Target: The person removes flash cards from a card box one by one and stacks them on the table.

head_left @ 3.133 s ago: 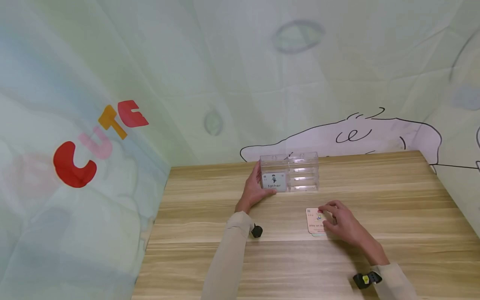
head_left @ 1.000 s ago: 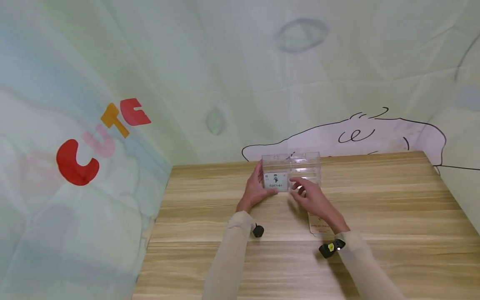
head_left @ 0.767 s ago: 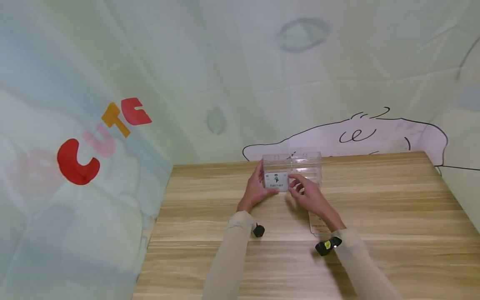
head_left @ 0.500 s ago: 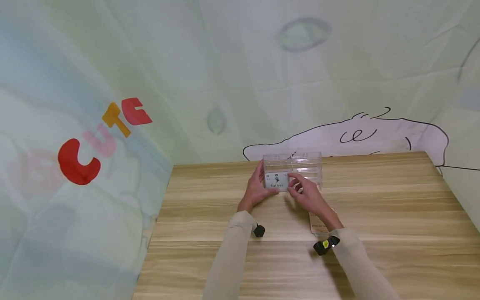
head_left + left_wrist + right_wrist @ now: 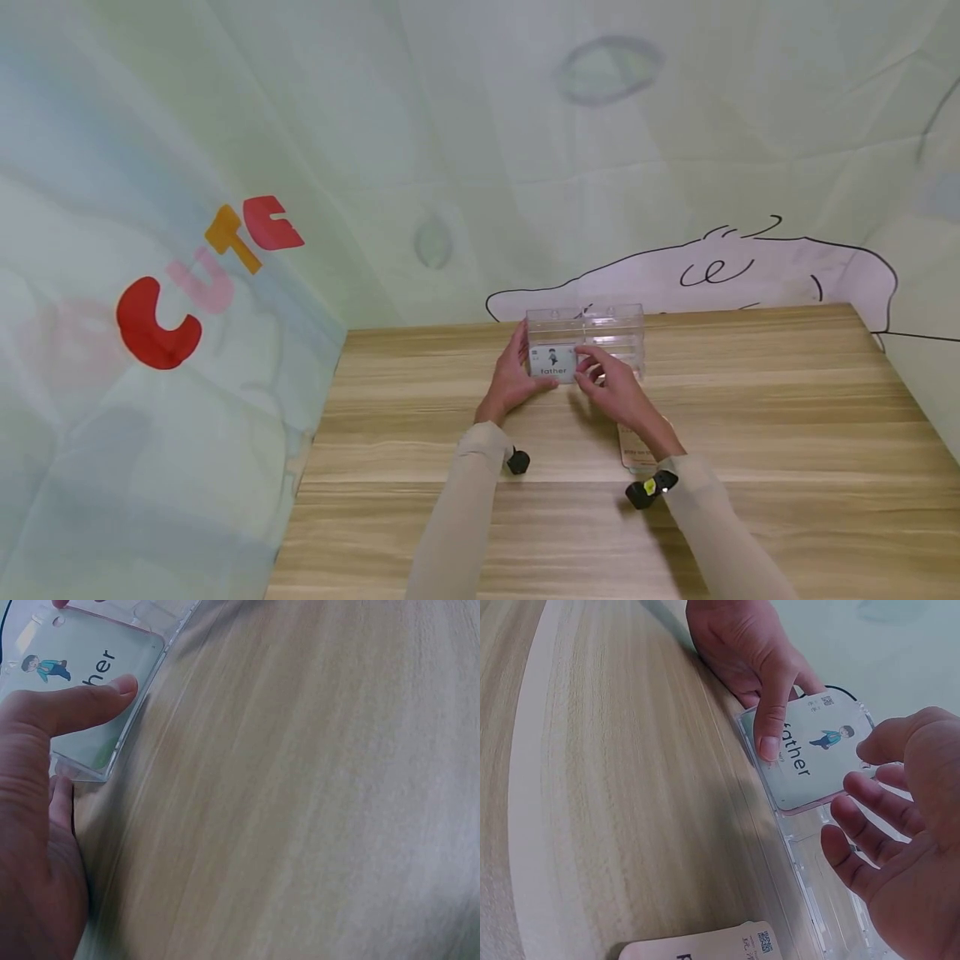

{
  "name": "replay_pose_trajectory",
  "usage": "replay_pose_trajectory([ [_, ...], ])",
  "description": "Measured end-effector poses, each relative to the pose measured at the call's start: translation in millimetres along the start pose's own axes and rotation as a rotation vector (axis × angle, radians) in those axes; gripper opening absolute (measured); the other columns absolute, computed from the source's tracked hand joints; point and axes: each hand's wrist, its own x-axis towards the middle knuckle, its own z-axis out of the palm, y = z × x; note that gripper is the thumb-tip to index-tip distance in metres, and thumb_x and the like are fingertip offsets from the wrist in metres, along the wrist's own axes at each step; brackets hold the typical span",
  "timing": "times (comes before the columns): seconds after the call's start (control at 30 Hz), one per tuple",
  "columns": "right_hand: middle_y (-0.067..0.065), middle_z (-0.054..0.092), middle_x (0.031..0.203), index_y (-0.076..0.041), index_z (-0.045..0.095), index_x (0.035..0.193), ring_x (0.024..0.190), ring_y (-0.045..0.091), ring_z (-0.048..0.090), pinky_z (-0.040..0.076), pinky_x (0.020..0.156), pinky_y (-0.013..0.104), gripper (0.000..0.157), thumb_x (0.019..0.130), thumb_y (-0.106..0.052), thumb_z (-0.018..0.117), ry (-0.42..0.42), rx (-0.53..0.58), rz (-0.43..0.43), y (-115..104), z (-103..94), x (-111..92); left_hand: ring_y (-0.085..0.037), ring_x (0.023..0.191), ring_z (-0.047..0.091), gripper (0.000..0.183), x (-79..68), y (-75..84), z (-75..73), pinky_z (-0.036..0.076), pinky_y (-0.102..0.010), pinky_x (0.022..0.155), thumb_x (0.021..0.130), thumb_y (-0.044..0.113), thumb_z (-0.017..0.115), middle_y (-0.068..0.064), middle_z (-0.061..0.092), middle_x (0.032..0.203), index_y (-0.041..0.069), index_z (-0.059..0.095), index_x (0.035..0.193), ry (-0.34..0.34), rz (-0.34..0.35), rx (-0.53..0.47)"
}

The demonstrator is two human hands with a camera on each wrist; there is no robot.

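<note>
Wooden table [image 5: 750, 392], printed cloth backdrop behind. We see the clear acrylic box [image 5: 585, 343] at the table's far edge, long axis left-right. Our left hand [image 5: 513, 379] grips its left end, thumb on the "father" card [image 5: 817, 754] at its front. Our right hand [image 5: 617, 389] hovers just right of that card, fingers loosely spread, holding nothing. Another card [image 5: 705, 949] lies nearer us; nothing blocks the way.

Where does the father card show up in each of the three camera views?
Head: father card at centre, in the clear box's left end, between both hands.
Left wrist: top left, under the left thumb.
Right wrist: upper right, behind the box's clear front.
Shared landmark: the left hand gripping the clear box.
</note>
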Motion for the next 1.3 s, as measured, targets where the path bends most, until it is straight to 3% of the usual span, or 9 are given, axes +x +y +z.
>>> replay_pose_trajectory([
  [0.33, 0.02, 0.064, 0.121, 0.003, 0.059, 0.134, 0.091, 0.027, 0.065, 0.059, 0.078, 0.036, 0.039, 0.097, -0.002, 0.068, 0.062, 0.001, -0.029, -0.4, 1.5, -0.8, -0.02, 0.151, 0.035, 0.126, 0.0, 2.7, 0.2, 0.031, -0.034, 0.123, 0.072, 0.012, 0.097, 0.001, 0.031, 0.168, 0.031, 0.015, 0.167, 0.003, -0.002, -0.014],
  [0.57, 0.018, 0.063, 0.125, 0.001, 0.061, 0.13, 0.098, 0.029, 0.064, 0.06, 0.081, 0.04, 0.033, 0.098, -0.005, 0.068, 0.081, 0.024, -0.002, -1.4, 3.8, -0.3, -0.019, 0.151, 0.036, 0.125, -0.4, 2.8, 0.4, 0.032, -0.034, 0.123, 0.073, 0.014, 0.096, 0.002, 0.031, 0.168, 0.032, 0.016, 0.166, 0.005, -0.013, -0.008],
  [0.87, 0.016, 0.066, 0.122, -0.002, 0.063, 0.126, 0.102, 0.031, 0.065, 0.06, 0.082, 0.043, 0.028, 0.098, -0.006, 0.067, 0.095, 0.041, 0.004, -0.9, 5.2, 2.3, -0.02, 0.151, 0.036, 0.124, 0.6, 0.7, 0.0, 0.031, -0.036, 0.123, 0.074, 0.016, 0.096, 0.001, 0.032, 0.168, 0.033, 0.015, 0.167, -0.002, 0.001, -0.008],
  [1.17, 0.015, 0.066, 0.112, -0.003, 0.06, 0.13, 0.1, 0.03, 0.064, 0.06, 0.081, 0.041, 0.037, 0.095, -0.004, 0.071, 0.103, 0.057, -0.038, -1.4, 6.1, 1.7, -0.021, 0.15, 0.037, 0.125, -0.3, 1.6, 0.0, 0.033, -0.035, 0.122, 0.072, 0.013, 0.097, 0.0, 0.033, 0.167, 0.03, 0.017, 0.167, -0.002, 0.019, -0.012],
  [1.3, 0.014, 0.065, 0.11, -0.001, 0.063, 0.126, 0.1, 0.029, 0.064, 0.061, 0.083, 0.043, 0.032, 0.095, 0.0, 0.071, 0.129, 0.045, -0.063, -0.2, 9.7, 3.3, -0.02, 0.15, 0.038, 0.123, -0.7, 2.2, -0.3, 0.034, -0.034, 0.122, 0.074, 0.014, 0.096, 0.001, 0.033, 0.168, 0.03, 0.017, 0.167, -0.002, 0.016, -0.011],
])
